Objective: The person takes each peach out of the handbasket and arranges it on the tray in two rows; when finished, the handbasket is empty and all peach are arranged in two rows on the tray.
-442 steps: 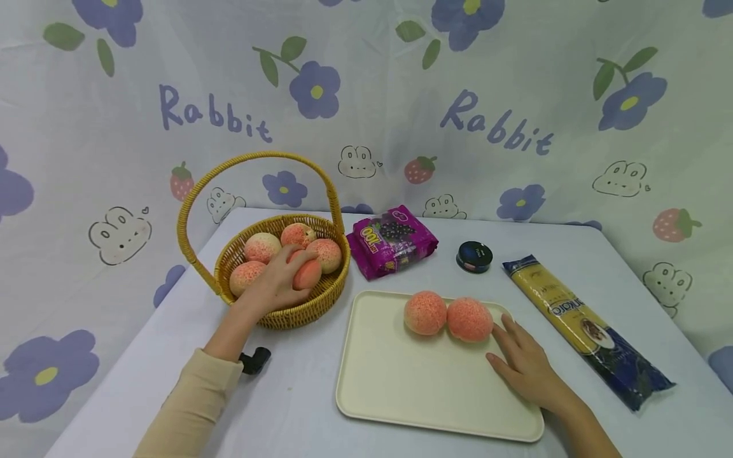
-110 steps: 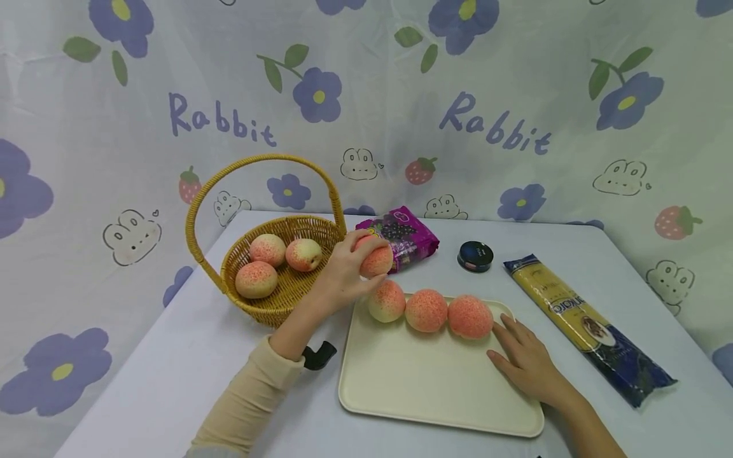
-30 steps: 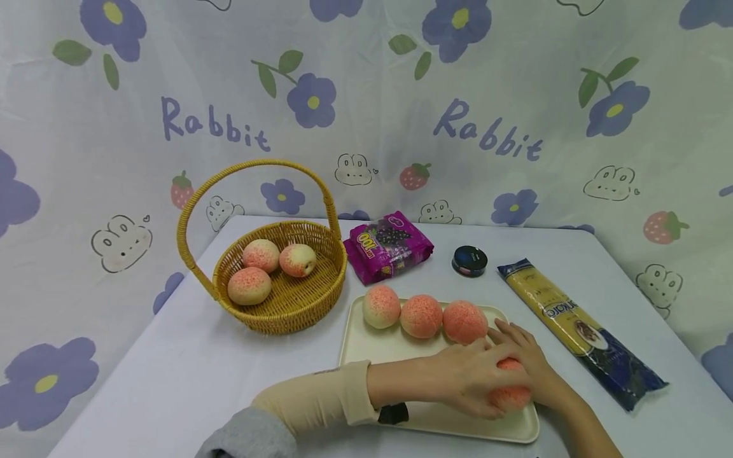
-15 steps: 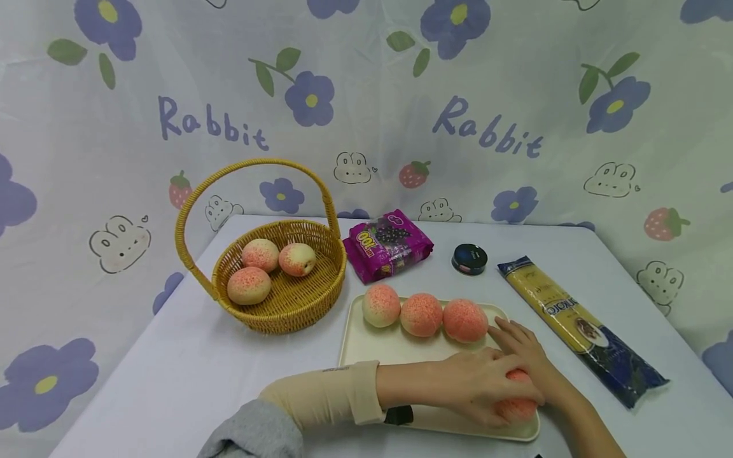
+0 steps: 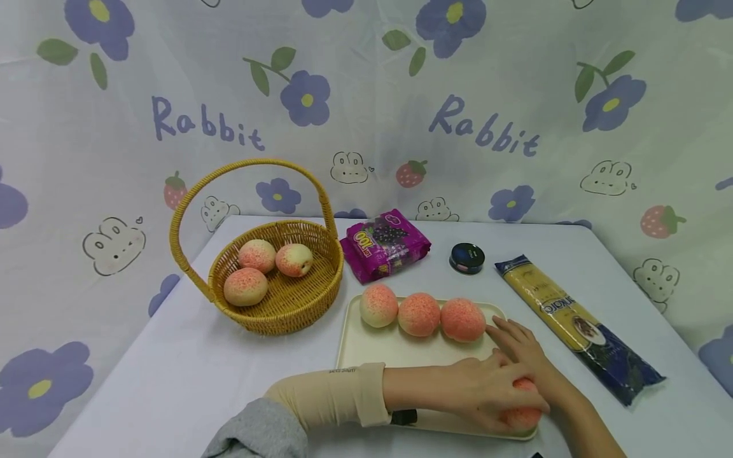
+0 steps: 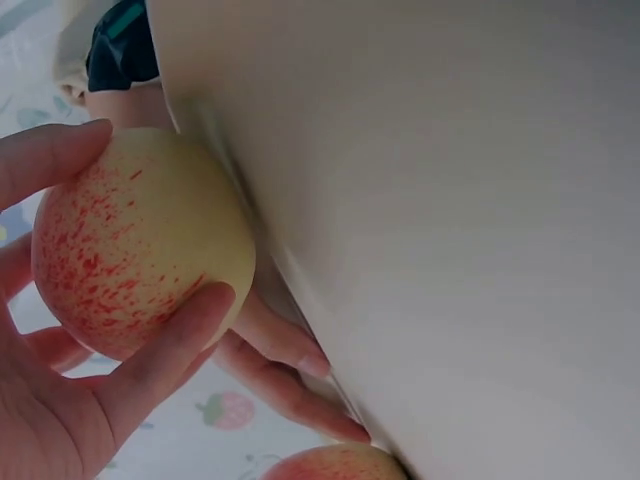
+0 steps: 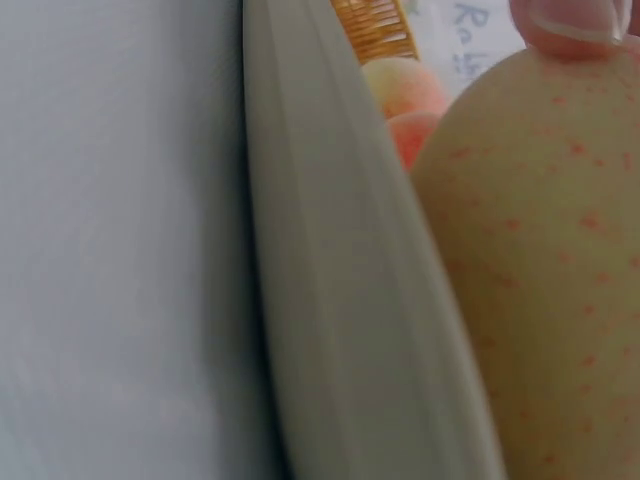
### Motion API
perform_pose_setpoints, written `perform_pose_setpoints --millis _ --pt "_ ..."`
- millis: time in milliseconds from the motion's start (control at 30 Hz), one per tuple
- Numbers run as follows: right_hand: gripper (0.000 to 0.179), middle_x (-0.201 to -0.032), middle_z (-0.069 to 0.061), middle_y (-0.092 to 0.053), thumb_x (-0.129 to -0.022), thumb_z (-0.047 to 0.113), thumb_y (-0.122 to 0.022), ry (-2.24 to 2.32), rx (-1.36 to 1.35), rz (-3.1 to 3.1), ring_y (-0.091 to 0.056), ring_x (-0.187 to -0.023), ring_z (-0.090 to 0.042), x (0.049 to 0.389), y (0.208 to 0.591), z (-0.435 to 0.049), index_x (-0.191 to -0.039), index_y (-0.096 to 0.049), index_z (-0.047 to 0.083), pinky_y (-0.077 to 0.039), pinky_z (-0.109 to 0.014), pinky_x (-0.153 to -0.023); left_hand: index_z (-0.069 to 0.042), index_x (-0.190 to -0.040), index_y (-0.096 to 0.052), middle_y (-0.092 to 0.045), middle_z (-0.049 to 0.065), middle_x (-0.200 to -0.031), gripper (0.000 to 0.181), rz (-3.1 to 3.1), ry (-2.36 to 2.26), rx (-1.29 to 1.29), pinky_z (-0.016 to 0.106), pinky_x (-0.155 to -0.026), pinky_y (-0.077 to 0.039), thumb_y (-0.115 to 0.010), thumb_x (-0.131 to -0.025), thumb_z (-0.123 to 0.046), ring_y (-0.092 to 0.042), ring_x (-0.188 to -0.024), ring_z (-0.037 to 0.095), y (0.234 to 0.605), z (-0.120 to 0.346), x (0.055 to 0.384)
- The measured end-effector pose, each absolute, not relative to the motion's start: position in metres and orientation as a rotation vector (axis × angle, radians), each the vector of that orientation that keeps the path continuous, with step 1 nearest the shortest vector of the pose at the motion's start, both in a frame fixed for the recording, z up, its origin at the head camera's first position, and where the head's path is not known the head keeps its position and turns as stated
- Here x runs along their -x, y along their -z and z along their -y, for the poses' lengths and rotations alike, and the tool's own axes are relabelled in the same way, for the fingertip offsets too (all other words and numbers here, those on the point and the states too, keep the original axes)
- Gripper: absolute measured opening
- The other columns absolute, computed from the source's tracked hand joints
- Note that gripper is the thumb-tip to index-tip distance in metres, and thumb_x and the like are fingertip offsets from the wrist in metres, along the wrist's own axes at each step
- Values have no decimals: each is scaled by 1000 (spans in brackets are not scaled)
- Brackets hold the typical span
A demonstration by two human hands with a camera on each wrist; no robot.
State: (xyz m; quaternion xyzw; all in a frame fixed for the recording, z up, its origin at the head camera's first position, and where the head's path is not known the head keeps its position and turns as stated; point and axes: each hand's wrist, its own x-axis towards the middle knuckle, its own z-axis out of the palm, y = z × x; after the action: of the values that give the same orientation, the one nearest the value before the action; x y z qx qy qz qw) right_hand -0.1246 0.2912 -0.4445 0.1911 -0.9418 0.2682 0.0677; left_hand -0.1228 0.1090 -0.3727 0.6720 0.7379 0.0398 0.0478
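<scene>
Since my first look, I see the left hand [image 5: 487,389] has gone from the basket [image 5: 292,323] to the tray's [image 5: 366,346] near right corner, bringing a peach [image 5: 523,418] beside the right hand [image 5: 528,357]. I now count three fruits [image 5: 259,256] in the basket instead of five, and a third one [image 5: 378,305] has joined the tray's row at its left end.

Purple packet [image 5: 387,245], perhaps a tin [image 5: 466,258], yellow-blue packet [image 5: 575,326]
</scene>
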Motion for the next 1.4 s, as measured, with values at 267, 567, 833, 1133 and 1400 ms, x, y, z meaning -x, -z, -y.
perform_pose_setpoints --millis 267,567,833,1133,1400 --pt "39 -135 -21 -39 -90 13 -55 -859 -563 2844 -24 -125 -45 123 442 -289 -128 -51 4 -20 -65 -92 -30 -133 -44 -32 -1 -136 48 -2236 -78 -2073 15 -93 -23 -56 -87 -40 -27 -121 6 375 -112 121" --pt "38 -137 -21 -36 -88 11 -58 -918 -517 2839 -26 -124 -45 125 441 -290 -125 -53 7 -23 -66 -91 -34 -138 -35 -26 -7 -139 65 -2264 -23 -1941 14 -80 -33 -63 -81 -45 -29 -118 7 371 -114 122" --pt "40 -140 -20 -31 -87 10 -58 -970 -545 2810 -26 -124 -44 122 436 -293 -127 -51 6 -24 -67 -89 -36 -141 -28 -19 -7 -145 74 -2304 38 -1917 14 -72 -37 -62 -78 -53 -30 -119 9 363 -112 125" --pt "46 -140 -20 -32 -84 15 -61 -956 -637 2757 -28 -122 -44 124 445 -301 -128 -50 7 -26 -67 -86 -31 -141 -31 -34 -11 -138 71 -2384 105 -1923 17 -90 -36 -53 -80 -61 -30 -125 3 350 -105 128" --pt "42 -142 -19 -29 -87 18 -58 -978 -586 2807 -26 -123 -44 125 445 -303 -128 -50 7 -24 -68 -86 -33 -138 -36 -41 -12 -133 71 -2440 19 -1807 21 -83 -42 -61 -77 -59 -42 -114 2 332 -90 137"
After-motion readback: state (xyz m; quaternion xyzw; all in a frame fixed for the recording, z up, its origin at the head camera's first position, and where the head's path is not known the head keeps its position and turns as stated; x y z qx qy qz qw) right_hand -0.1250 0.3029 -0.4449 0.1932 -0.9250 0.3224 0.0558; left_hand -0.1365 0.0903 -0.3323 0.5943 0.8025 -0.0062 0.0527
